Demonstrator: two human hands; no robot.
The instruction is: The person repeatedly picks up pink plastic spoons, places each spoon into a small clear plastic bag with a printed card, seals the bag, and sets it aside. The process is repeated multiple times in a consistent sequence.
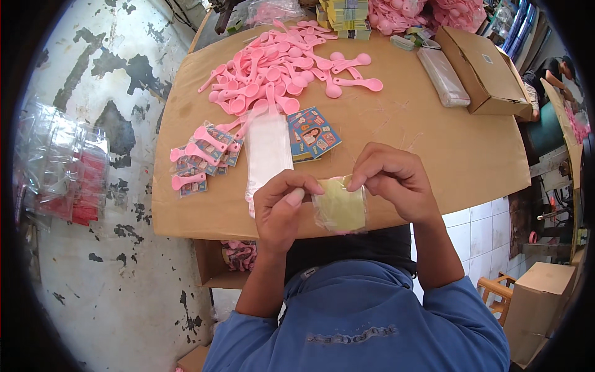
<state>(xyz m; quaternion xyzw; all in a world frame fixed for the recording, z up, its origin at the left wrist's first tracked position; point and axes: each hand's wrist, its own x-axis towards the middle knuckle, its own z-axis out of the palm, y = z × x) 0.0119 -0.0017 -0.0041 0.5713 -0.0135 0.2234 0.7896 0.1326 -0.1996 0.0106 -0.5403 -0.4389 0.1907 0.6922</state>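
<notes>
Clear plastic makes a little bag (341, 208) with something yellow-green in it, up in front of the person's tummy by the near edge of the brown table (446, 155). The right hand (400, 183) pinches one top corner with finger and thumb, and the left hand (280, 211) has a fingertip on the other, but I can't tell if its thumb squeezes too. Past them lie blue picture cards (316, 133) and pink spoons (254, 68).
</notes>
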